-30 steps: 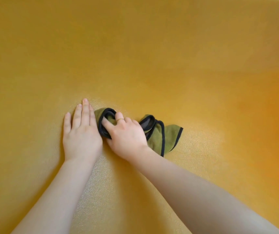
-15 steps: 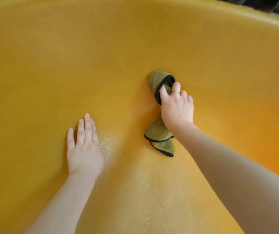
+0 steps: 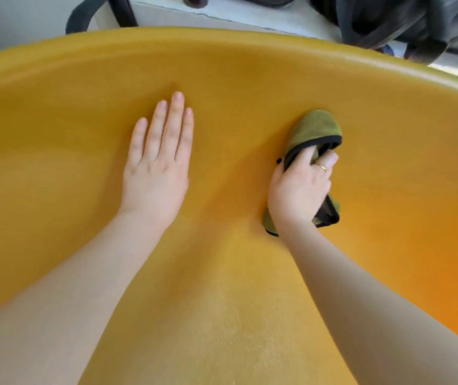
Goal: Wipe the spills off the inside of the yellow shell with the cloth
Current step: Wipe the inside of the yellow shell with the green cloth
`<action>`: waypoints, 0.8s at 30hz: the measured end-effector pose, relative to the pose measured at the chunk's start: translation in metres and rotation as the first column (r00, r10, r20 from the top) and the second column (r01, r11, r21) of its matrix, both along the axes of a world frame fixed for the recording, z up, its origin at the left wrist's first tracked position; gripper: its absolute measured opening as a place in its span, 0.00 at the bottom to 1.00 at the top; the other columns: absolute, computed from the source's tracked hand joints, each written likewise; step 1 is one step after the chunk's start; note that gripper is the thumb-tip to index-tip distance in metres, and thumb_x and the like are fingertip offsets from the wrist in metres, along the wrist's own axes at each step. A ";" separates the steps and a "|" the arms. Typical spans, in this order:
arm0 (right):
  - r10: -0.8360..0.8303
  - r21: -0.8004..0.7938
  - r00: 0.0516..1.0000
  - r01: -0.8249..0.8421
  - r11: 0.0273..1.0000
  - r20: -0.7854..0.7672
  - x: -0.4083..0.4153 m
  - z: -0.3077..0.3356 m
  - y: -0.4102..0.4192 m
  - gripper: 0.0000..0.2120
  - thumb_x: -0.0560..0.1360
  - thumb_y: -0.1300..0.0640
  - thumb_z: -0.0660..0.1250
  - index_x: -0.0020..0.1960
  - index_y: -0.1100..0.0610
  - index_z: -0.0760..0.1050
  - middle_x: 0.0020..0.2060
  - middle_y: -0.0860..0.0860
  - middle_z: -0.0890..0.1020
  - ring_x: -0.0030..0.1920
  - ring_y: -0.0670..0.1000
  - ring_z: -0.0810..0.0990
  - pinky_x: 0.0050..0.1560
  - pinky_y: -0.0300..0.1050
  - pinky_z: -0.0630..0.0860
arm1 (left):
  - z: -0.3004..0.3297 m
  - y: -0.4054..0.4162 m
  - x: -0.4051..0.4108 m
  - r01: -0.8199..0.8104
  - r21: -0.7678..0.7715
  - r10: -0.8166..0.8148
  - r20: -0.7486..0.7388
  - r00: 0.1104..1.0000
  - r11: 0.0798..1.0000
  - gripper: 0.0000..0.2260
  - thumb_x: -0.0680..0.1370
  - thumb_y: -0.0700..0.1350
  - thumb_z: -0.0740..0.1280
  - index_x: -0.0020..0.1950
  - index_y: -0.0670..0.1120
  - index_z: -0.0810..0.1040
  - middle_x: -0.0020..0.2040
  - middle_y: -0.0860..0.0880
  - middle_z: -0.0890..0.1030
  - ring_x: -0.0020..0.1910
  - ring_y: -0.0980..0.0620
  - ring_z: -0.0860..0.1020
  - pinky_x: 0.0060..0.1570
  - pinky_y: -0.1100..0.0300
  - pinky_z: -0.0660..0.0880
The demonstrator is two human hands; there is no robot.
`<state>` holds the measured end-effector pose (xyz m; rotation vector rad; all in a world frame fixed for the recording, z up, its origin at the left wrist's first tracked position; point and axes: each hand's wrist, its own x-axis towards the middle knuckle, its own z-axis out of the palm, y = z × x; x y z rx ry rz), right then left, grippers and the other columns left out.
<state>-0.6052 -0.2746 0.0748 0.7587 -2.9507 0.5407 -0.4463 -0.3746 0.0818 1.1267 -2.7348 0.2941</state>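
- The yellow shell (image 3: 55, 151) fills nearly the whole head view; its curved inner wall is seen rising to a rim along the top, and no distinct spill can be made out on the surface from this angle.
- Beyond the rim, a pale surface and dark fabric or bag straps (image 3: 389, 20) are glimpsed, too cropped to be identified further.
- The left hand (image 3: 157, 165) is laid flat on the inner wall, fingers straight and together, pointing up towards the rim; nothing is held, and it is judged to be serving as a brace.
- The right hand (image 3: 301, 187) is placed to the right of the left one, well apart from it, with its forearm reaching in from the lower right.
- The cloth (image 3: 316, 129), olive green with a black edging, is grasped by the right grip: the fingers are curled into its folds, one bunched end is pushed out above the fingertips towards the rim, and the other end trails below the wrist.
- The cloth's long axis is thus run up and down the wall, roughly in line with the right forearm, and it is pressed against the shell.
- The coming stroke is judged to depend on that layout: the bunched end leads upward, so unwiped wall lies above and to either side, and only the right hand is placed to carry it.
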 end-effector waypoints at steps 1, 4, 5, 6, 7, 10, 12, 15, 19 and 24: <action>0.008 -0.005 1.000 -0.008 1.000 0.008 0.005 -0.001 -0.006 0.23 0.76 0.56 0.62 0.68 0.61 0.64 0.67 0.63 0.62 0.60 0.63 0.69 0.55 0.54 0.67 | -0.002 -0.001 -0.006 -0.004 -0.017 0.005 0.041 0.999 1.000 0.48 0.67 0.45 0.75 0.75 0.41 0.44 0.76 0.41 0.48 0.75 0.43 0.49 0.71 0.51 0.41; 0.185 -0.055 0.980 -0.189 0.980 -0.070 0.029 -0.006 -0.022 0.24 0.69 0.61 0.68 0.64 0.58 0.69 0.61 0.64 0.71 0.51 0.62 0.74 0.46 0.51 0.69 | -0.012 0.001 -0.016 -0.037 -0.065 0.042 0.075 0.996 0.997 0.51 0.65 0.49 0.76 0.75 0.40 0.43 0.76 0.40 0.49 0.75 0.41 0.51 0.71 0.50 0.44; 0.296 -0.048 0.946 -0.305 0.951 -0.134 0.036 -0.009 -0.025 0.25 0.64 0.63 0.70 0.60 0.56 0.70 0.55 0.63 0.75 0.45 0.61 0.76 0.40 0.48 0.69 | -0.015 0.002 -0.018 -0.046 -0.074 0.050 0.052 0.997 0.996 0.51 0.65 0.48 0.76 0.75 0.40 0.44 0.76 0.40 0.51 0.74 0.40 0.52 0.71 0.49 0.45; 0.389 -0.012 0.902 -0.398 0.917 -0.187 0.040 -0.012 -0.026 0.26 0.60 0.65 0.70 0.56 0.54 0.70 0.51 0.62 0.77 0.40 0.60 0.76 0.36 0.46 0.68 | -0.016 0.003 -0.020 -0.051 -0.075 0.053 0.030 0.998 0.996 0.49 0.66 0.46 0.76 0.75 0.40 0.45 0.76 0.40 0.52 0.74 0.40 0.53 0.71 0.49 0.46; 0.456 0.015 0.864 -0.464 0.886 -0.212 0.038 -0.014 -0.025 0.26 0.58 0.66 0.70 0.54 0.54 0.71 0.49 0.62 0.78 0.37 0.59 0.75 0.34 0.45 0.67 | -0.017 0.004 -0.021 -0.052 -0.070 0.053 0.015 0.998 0.996 0.48 0.66 0.44 0.75 0.75 0.40 0.46 0.76 0.40 0.52 0.74 0.40 0.53 0.71 0.49 0.46; 0.560 0.015 0.801 -0.570 0.821 -0.213 0.008 -0.006 -0.012 0.26 0.56 0.69 0.73 0.53 0.55 0.76 0.48 0.63 0.78 0.36 0.60 0.75 0.33 0.45 0.64 | -0.014 0.002 -0.017 -0.014 -0.027 0.013 -0.027 1.000 1.000 0.47 0.67 0.43 0.75 0.75 0.42 0.45 0.76 0.42 0.49 0.74 0.42 0.49 0.72 0.51 0.42; 0.564 -0.044 0.797 -0.584 0.810 -0.215 -0.018 0.002 0.003 0.26 0.59 0.69 0.72 0.56 0.57 0.73 0.50 0.64 0.76 0.38 0.63 0.76 0.31 0.46 0.67 | -0.010 0.003 -0.010 0.015 0.003 -0.015 -0.058 0.998 1.000 0.43 0.69 0.40 0.72 0.76 0.42 0.47 0.76 0.42 0.51 0.74 0.44 0.49 0.72 0.54 0.40; 0.594 -0.237 0.805 -0.578 0.780 -0.009 -0.040 0.014 0.029 0.19 0.71 0.63 0.62 0.62 0.57 0.68 0.56 0.62 0.72 0.45 0.62 0.75 0.36 0.44 0.71 | -0.015 0.020 0.001 0.043 0.125 -0.026 -0.135 0.990 0.991 0.38 0.69 0.32 0.67 0.75 0.39 0.51 0.76 0.41 0.54 0.73 0.44 0.52 0.72 0.54 0.44; 0.671 -0.566 0.416 -0.360 0.741 0.614 -0.027 0.033 0.055 0.17 0.81 0.64 0.55 0.59 0.43 0.69 0.52 0.44 0.78 0.51 0.39 0.76 0.52 0.33 0.72 | -0.014 0.062 -0.001 0.180 0.598 0.035 -0.329 0.944 0.781 0.37 0.72 0.32 0.63 0.76 0.50 0.50 0.75 0.53 0.52 0.74 0.52 0.56 0.70 0.50 0.60; 0.438 -0.454 -0.133 -0.134 0.881 0.889 -0.008 0.039 0.070 0.10 0.79 0.63 0.58 0.56 0.53 0.74 0.42 0.49 0.84 0.42 0.46 0.83 0.44 0.40 0.78 | 0.017 0.091 -0.005 0.371 0.906 0.294 -0.417 0.860 0.203 0.48 0.67 0.42 0.75 0.69 0.71 0.45 0.69 0.66 0.62 0.67 0.67 0.64 0.63 0.63 0.67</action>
